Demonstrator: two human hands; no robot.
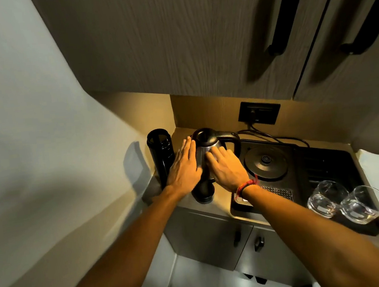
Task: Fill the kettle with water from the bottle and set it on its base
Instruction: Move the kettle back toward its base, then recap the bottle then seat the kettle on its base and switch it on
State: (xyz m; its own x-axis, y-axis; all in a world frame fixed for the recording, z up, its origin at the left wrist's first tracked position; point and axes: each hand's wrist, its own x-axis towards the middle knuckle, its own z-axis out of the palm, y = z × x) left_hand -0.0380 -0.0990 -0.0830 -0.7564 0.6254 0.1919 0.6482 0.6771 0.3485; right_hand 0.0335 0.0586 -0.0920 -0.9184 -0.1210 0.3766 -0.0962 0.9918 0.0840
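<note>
Counter (217,207) dim: your left hand (184,167) and right hand (226,167) lay spread flat on kettle (203,141), off base (265,161); bottle (161,156) uncapped; two glasses (346,203) looked empty.

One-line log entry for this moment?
kettle: off base | left hand, right hand: open on kettle | bottle: uncapped

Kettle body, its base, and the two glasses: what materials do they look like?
Kettle: looks like brushed stainless steel, a pale streaky sheen between the hands; lid and handle look like black plastic.
Base: likely black plastic, smooth with a soft gloss.
Two glasses: see-through with bright rim highlights, probably glass, though clear plastic is possible.
</note>
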